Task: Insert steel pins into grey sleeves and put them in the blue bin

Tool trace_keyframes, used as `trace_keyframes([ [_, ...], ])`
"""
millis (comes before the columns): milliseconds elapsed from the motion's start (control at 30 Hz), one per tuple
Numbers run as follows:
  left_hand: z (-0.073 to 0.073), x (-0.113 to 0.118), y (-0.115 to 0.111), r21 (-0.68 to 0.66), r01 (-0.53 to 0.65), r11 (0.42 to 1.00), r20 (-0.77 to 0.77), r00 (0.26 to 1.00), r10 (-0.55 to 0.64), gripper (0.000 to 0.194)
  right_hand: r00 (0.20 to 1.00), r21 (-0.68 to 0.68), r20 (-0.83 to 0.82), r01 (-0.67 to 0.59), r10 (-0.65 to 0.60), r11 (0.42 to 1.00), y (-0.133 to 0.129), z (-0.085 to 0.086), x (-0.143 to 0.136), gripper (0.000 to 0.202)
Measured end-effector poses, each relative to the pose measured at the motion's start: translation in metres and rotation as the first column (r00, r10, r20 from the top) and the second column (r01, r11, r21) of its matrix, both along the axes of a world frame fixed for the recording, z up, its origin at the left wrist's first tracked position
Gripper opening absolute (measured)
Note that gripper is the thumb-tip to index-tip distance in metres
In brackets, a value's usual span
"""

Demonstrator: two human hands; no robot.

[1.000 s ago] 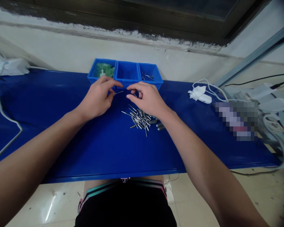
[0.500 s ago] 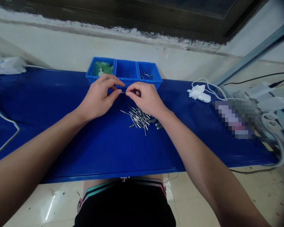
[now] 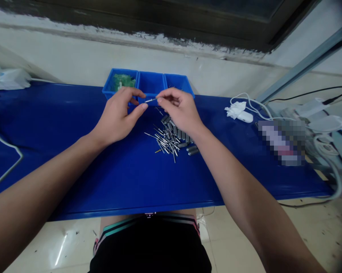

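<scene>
A silvery blind rivet is pinched by its thin right end between the thumb and forefinger of my right hand. Its thicker end points left, close to the thumb of my left hand; whether they touch I cannot tell. The left thumb and fingers are spread apart. Below the right hand lies a pile of blind rivets, with several dark grey cylinders to its right, partly covered by the hand and wrist.
Behind my hands stand three joined blue bins. The left one holds green material. A white device with crumpled tissue and cables lie to the right on the blue table. Another white cable runs along the left.
My right hand has moved up and slightly right with the rivet, exposing more of it. The left thumb and fingers have opened wider. More dark cylinders now show under the right hand.
</scene>
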State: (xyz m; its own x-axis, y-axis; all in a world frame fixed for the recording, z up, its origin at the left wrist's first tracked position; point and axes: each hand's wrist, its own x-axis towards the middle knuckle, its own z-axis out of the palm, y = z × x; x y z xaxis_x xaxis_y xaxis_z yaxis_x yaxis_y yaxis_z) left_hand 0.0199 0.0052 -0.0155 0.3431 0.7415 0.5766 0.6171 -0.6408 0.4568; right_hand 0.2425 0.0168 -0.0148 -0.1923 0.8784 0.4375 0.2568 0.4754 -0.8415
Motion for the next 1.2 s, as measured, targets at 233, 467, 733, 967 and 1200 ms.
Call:
trace_keyframes([
  [233, 0.001, -0.001, -0.003, -0.091, 0.197, 0.976, -0.215, 0.953, -0.212, 0.041, 0.939, -0.273, -0.193, 0.228, -0.285, 0.935, 0.019, -0.004, 0.021, 0.050],
  [467, -0.001, 0.005, -0.009, -0.246, 0.331, 0.911, -0.296, 0.869, -0.396, 0.040, 0.905, -0.376, -0.192, 0.290, -0.380, 0.880, 0.023, -0.007, 0.027, 0.044],
  [733, -0.003, 0.004, -0.007, -0.263, 0.355, 0.897, -0.317, 0.846, -0.428, 0.028, 0.963, -0.191, -0.025, 0.259, -0.268, 0.947, 0.017, -0.002, 0.028, 0.021],
  [967, -0.002, 0.000, -0.006, -0.244, 0.318, 0.916, -0.407, 0.824, -0.394, 0.025, 0.954, 0.032, 0.296, 0.039, -0.047, 0.999, -0.002, 0.004, 0.014, 0.020],
  [1200, -0.006, -0.006, -0.001, -0.190, 0.240, 0.952, -0.398, 0.868, -0.298, 0.028, 0.799, 0.005, 0.585, -0.176, 0.140, 0.984, -0.013, 0.002, 0.011, 0.015],
])
